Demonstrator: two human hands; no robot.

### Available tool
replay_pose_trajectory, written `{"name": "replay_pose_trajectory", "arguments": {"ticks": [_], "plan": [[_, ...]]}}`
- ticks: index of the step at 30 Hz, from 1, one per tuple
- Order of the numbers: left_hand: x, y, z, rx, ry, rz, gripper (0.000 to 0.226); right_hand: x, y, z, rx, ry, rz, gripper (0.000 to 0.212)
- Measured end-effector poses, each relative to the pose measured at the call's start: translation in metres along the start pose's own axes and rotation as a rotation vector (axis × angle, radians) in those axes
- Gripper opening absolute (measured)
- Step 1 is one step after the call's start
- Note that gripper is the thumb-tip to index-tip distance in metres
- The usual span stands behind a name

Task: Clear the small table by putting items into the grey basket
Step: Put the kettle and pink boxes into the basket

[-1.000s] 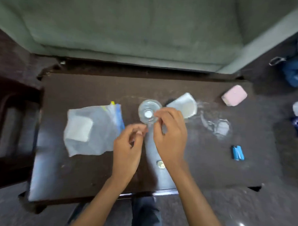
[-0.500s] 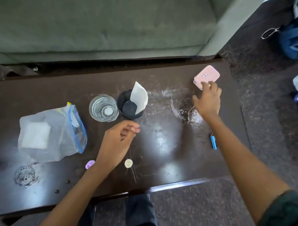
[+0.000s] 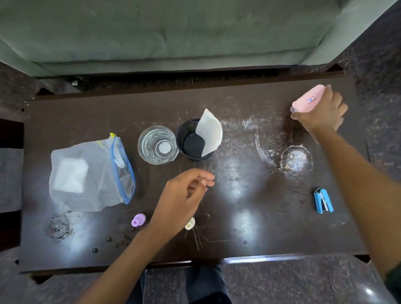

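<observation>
grey-green sofa (image 3: 176, 26) across the top, dark speckled floor (image 3: 292, 287) around. dark brown bench (image 3: 83, 106) below the sofa, scratched, marked with pale rings and glare. at the left edge, beside the bench, a dark chair with a grey pad (image 3: 5, 181).

on the bench's left part, a clear zip bag (image 3: 91, 177) with a blue sliding closure, lying flat, a white square inside. just right of the bag, an upright clear glass (image 3: 157, 144). touching the glass on its right, a black mesh cup (image 3: 190, 142), upright, with a curved white paper (image 3: 209, 131) leaning out of it.

right hand (image 3: 321, 113) at the far right corner of the bench, fingers (image 3: 333, 97) wrapped around a pink case (image 3: 307, 98), tilted, one end raised off the surface. left hand (image 3: 182, 201) hanging over the bench's middle, below the cup, fingers (image 3: 205, 179) loosely curled, thumb and forefinger close together, nothing seen between them.

near the right edge, a small blue stapler (image 3: 323, 200), lying well apart from the rest. close to the left wrist, a small lilac cap (image 3: 138, 219) and a small cream cap (image 3: 190, 224), the second partly hidden by the hand. lower left, a scatter of tiny dark beads (image 3: 109, 239).
</observation>
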State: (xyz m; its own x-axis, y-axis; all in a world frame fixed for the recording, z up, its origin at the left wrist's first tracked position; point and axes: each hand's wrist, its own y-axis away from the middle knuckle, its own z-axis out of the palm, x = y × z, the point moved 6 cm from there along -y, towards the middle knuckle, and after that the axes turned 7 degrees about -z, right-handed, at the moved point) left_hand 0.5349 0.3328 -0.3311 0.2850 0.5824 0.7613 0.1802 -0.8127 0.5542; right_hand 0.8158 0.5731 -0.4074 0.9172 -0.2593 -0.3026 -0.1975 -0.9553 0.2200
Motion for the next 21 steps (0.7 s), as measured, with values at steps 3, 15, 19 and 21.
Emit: {"name": "replay_pose_trajectory", "arguments": {"ticks": [3, 15, 19, 21], "plan": [[0.000, -0.001, -0.002, -0.016, -0.011, -0.011, 0.029, -0.013, 0.029, 0.001, -0.004, -0.002, -0.027, 0.103], [-0.023, 0.028, -0.067, 0.058, -0.019, 0.158, 0.030, -0.133, 0.282, -0.004, -0.150, -0.148, -0.332, 0.096], [-0.041, 0.043, -0.134, 0.190, -0.034, 0.195, 0.032, -0.215, 0.320, 0.009, -0.178, -0.145, -0.459, 0.098], [-0.056, 0.049, -0.175, 0.281, -0.044, 0.161, 0.032, -0.255, 0.333, 0.016, -0.161, -0.181, -0.506, 0.101]]}}
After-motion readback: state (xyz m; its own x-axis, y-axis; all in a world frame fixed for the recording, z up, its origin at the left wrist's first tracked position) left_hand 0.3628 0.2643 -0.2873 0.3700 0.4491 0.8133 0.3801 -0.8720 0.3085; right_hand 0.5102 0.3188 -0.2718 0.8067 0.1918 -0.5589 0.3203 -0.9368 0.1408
